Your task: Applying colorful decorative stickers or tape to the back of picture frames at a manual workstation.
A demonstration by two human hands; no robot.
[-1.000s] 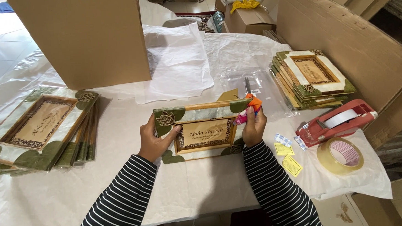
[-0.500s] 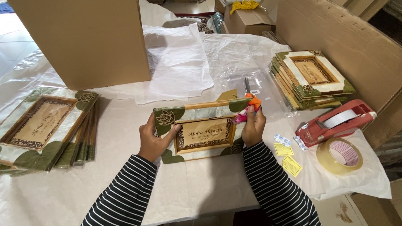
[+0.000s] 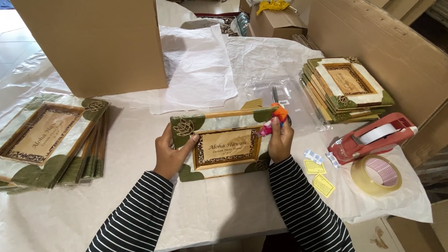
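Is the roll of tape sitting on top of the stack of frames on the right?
No, the roll of tape lies flat on the white sheet beside the red tape dispenser, apart from the stack of frames.

The desk is draped in thin white plastic. On it, a stack of picture frames lies at left and another stack at far right. Near right sit a red tape dispenser, a tape roll and yellow tags. Far back stands a cardboard box.
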